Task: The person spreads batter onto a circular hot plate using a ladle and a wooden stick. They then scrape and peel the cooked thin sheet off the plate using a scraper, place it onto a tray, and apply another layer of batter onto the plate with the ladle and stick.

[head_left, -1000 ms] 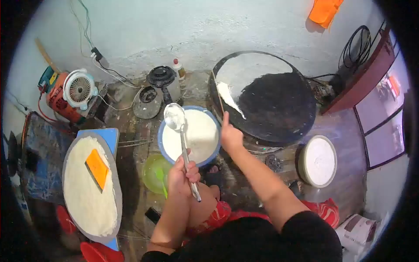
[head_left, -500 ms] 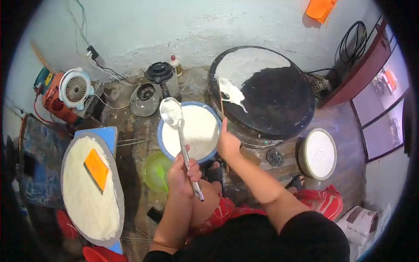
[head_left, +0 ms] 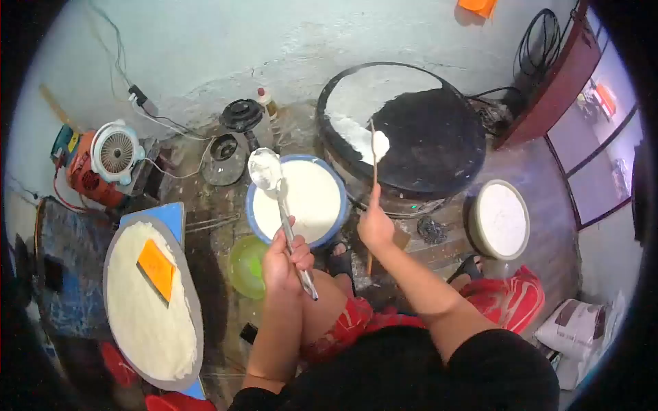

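Observation:
My left hand (head_left: 288, 257) is closed around the handle of a metal ladle (head_left: 264, 168), whose batter-coated bowl hangs over the left rim of a blue basin (head_left: 251, 218) of white batter (head_left: 298, 198). In my right hand (head_left: 376, 229) is a thin wooden batter spreader (head_left: 375, 161), its blade on the large round black griddle (head_left: 439, 147). A pale layer of batter (head_left: 373, 89) covers the griddle's back and left side. A thick white blob (head_left: 382, 145) gathers at the blade, while the right and front surface shows black.
At left, a board (head_left: 197, 308) carries a pale flat sheet and an orange scraper (head_left: 157, 266). A green bowl (head_left: 245, 274) sits near my legs, and a tub of white powder (head_left: 504, 219) at right. Behind stand a blender (head_left: 240, 120) and a small fan (head_left: 115, 152).
My right hand has swept the spreader rightward over the griddle, carrying batter and filling in the left side. My left hand still holds the ladle near the basin. The view has shifted slightly.

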The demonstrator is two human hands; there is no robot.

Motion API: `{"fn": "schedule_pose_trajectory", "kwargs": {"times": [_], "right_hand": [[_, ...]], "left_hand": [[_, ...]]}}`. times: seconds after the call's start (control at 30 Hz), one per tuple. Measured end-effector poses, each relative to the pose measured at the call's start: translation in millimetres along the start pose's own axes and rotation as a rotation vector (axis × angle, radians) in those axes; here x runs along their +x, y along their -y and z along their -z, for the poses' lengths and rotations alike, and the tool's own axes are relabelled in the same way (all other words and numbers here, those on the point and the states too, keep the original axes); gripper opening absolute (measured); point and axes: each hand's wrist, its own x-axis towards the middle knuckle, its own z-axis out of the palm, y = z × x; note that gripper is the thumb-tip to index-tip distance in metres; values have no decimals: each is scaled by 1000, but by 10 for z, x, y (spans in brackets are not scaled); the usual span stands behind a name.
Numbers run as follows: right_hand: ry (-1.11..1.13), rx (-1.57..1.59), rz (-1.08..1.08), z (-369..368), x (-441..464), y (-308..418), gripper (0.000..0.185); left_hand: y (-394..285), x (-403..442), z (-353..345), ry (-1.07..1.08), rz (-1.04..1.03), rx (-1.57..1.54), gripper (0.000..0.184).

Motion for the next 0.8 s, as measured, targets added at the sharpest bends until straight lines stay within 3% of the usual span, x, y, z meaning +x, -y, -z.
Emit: {"fn": "schedule_pose_trajectory", "kwargs": {"times": [0.17,0.23,0.27,0.3,0.37,0.5,0.63,0.8], "right_hand": [[80,50,-59,223,-413,49,73],[285,-140,60,164,-244,102,80],[160,-164,51,140,-143,97,83],[228,-135,-91,189,-77,15,81],[160,-93,-127,306,-152,-214,78],[-33,-76,11,278,-415,-400,76],[172,-266,87,202,-268,-411,75],[134,-197,-106,664,-308,-826,81]], "left_hand": [[-8,40,79,0,-37,87,27],[-5,49,82,38,-21,7,26],[-12,50,79,39,-25,16,26],[-16,50,80,47,-6,-12,26],[-8,57,102,58,23,-44,25],[24,82,62,62,12,-11,26],[50,84,24,46,-4,0,27],[80,108,-2,12,12,-18,28]]}}
